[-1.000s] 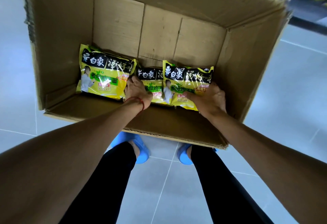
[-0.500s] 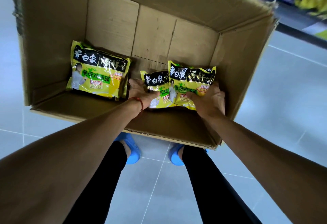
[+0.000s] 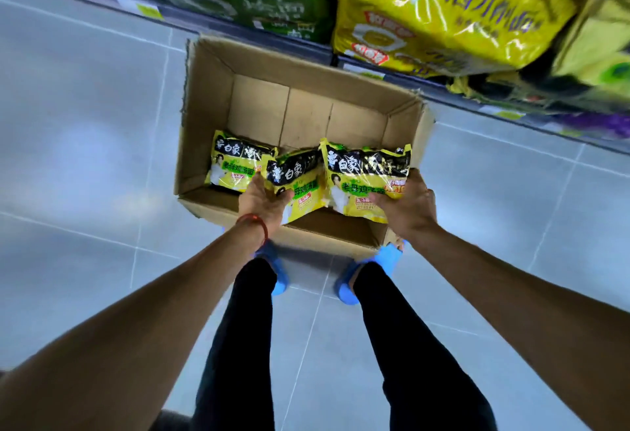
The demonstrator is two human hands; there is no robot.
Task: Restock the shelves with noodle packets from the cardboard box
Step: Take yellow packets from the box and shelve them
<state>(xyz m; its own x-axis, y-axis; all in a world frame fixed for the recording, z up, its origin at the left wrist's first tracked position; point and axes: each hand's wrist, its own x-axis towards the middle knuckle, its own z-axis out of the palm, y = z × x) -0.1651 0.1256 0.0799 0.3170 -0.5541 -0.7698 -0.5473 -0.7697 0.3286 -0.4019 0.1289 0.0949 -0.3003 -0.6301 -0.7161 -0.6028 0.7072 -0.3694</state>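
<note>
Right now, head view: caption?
Left hand grips the middle noodle packet, right hand the right packet, over the cardboard box; left packet lies inside.

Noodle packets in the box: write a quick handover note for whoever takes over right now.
Hands: the left hand grips the middle packet; the right hand grips the right packet. Both packets are held over the cardboard box on the floor.
A third packet lies at the box's left side.
Done: two packets picked up.
Left: place them on the shelf ahead, then fetch the third.
</note>
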